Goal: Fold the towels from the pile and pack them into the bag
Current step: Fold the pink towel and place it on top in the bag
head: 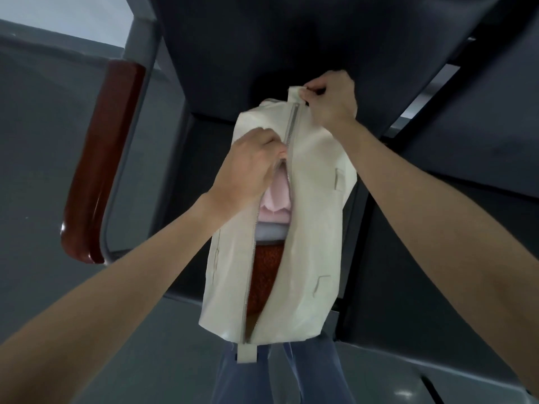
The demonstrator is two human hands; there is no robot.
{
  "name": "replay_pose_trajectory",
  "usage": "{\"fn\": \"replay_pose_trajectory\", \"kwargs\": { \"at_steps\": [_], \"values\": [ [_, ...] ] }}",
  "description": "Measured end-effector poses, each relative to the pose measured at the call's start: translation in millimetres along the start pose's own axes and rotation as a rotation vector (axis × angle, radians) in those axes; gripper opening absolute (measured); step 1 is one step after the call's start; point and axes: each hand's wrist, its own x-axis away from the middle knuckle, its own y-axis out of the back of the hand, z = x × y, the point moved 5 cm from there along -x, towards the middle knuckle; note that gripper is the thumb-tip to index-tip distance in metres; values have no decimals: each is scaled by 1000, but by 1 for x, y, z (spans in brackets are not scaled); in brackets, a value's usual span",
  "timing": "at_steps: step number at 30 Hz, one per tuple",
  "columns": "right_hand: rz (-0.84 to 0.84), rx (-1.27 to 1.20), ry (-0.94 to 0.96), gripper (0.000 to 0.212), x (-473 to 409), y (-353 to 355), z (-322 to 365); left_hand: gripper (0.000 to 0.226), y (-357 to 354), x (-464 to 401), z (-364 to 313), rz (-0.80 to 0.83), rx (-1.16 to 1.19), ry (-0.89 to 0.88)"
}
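**Dark chair, grey floor**

I see a dark upholstered chair seat filling the top centre of the frame. Its glossy reddish-brown wooden armrest runs down the left side on a grey metal frame. Grey floor lies around it, dimly lit.

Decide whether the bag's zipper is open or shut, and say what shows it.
Partly open. The zipper is joined only at the bag's far end; nearer, it gapes, showing the pink towel and rust towel.
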Motion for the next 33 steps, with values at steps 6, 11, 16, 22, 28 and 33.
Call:
{"fn": "replay_pose_trajectory", "kwargs": {
  "at_steps": [6,11,16,22,28,33],
  "values": [
    [-59,70,-25,18,21,-2,2,23,11,52,-13,46,74,61],
    [-139,214,236,36,68,0,7,20,7,60,-3,30,217,290],
    [-98,266,563,42,142,2,-1,10,-1,52,-2,110,259,360],
    [146,366,653,50,175,-14,-30,15,-2,40,-8,352,49,256],
    [177,353,587,47,174,-9,-17,8,21,32,-4,163,302,436],
    [228,460,567,51,181,-17,-14,10,26,45,-10,177,311,386]
  ]
}}
